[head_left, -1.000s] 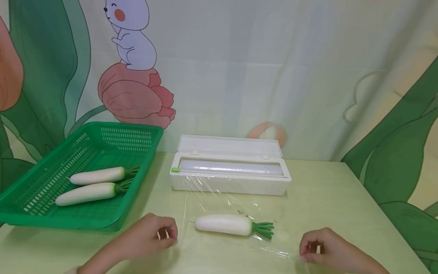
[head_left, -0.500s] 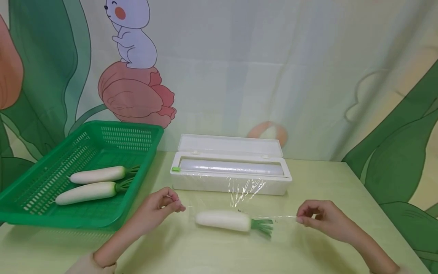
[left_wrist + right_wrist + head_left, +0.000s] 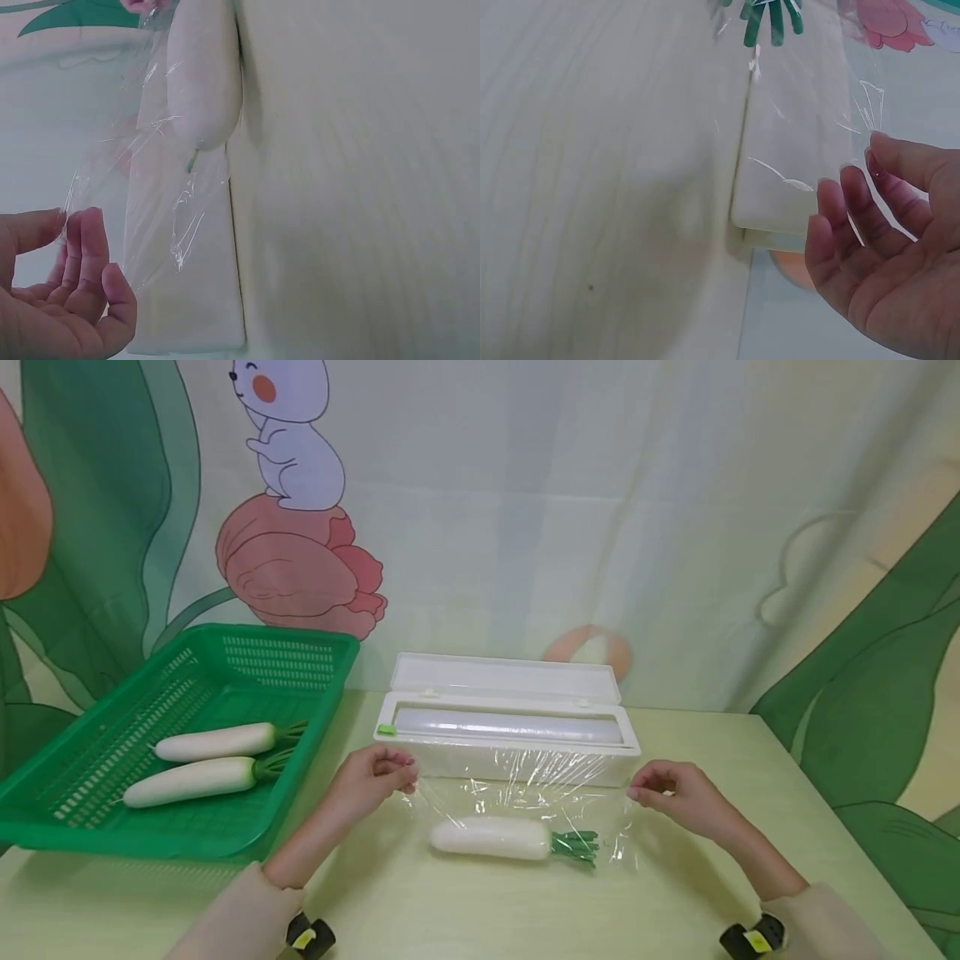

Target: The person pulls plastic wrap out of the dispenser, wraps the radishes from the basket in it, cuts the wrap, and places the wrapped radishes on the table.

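Observation:
A white radish [image 3: 491, 838] with cut green stems [image 3: 575, 846] lies on the table, in front of the wrap dispenser box. Clear plastic wrap [image 3: 525, 802] stretches over it from the box. My left hand [image 3: 377, 779] pinches one corner of the wrap between thumb and fingers, left of the radish. On the other side my right hand [image 3: 670, 793] pinches the opposite corner, right of the stems. Both hands are raised near the box's front corners. In the left wrist view the radish [image 3: 204, 75] shows behind the film; in the right wrist view the wrap [image 3: 802, 127] runs to my fingertips.
The white dispenser box [image 3: 507, 766] stands at the back with its lid [image 3: 502, 677] up and a film roll [image 3: 506, 725] inside. A green slider [image 3: 386, 729] sits at its left end. On the left, a green basket [image 3: 247, 847] holds two more radishes [image 3: 191, 781].
Both hands have risen and moved away from me toward the box, drawing the film's near edge up and back over the radish. The radish, box and basket have stayed in place.

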`<state>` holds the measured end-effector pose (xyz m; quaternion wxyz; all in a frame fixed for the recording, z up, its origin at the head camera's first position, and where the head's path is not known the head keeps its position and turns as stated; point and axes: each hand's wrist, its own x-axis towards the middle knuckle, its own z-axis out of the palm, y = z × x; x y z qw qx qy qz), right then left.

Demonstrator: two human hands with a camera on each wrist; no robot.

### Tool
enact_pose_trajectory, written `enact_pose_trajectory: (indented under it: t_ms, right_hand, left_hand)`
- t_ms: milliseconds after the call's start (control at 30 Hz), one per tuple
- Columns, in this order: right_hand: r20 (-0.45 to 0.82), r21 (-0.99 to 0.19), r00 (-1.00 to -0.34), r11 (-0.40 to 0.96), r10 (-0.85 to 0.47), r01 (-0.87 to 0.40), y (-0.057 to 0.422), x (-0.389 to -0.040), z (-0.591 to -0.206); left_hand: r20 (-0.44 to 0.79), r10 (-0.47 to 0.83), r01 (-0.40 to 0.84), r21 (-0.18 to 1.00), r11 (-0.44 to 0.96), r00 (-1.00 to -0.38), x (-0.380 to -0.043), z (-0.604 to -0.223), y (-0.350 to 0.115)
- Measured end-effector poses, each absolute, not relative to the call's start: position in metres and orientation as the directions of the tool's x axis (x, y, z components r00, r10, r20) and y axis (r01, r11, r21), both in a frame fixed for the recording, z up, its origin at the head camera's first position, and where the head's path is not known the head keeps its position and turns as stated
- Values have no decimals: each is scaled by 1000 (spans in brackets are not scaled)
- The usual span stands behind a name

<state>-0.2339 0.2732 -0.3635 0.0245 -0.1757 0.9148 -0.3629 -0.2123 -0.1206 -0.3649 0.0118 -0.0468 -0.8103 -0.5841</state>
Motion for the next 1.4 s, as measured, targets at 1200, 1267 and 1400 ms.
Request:
enact_pose_trajectory:
  t_ms: [1200,1267,1400]
  right_hand:
    - [11,-920,-981,383,-195,-86,264,-250,-387]
    - [27,-916,-984,390,-177,-95,263,-250,-388]
    - [34,-913,-989,398,-145,-90,260,-249,-387]
  left_hand:
    - [30,-73,7,956,292,-997,-234,-391,-122]
    - [55,-77,30,955,296,-995,-233,-391,-123]
    - [66,-75,39,950,309,-995,-232,-388,-123]
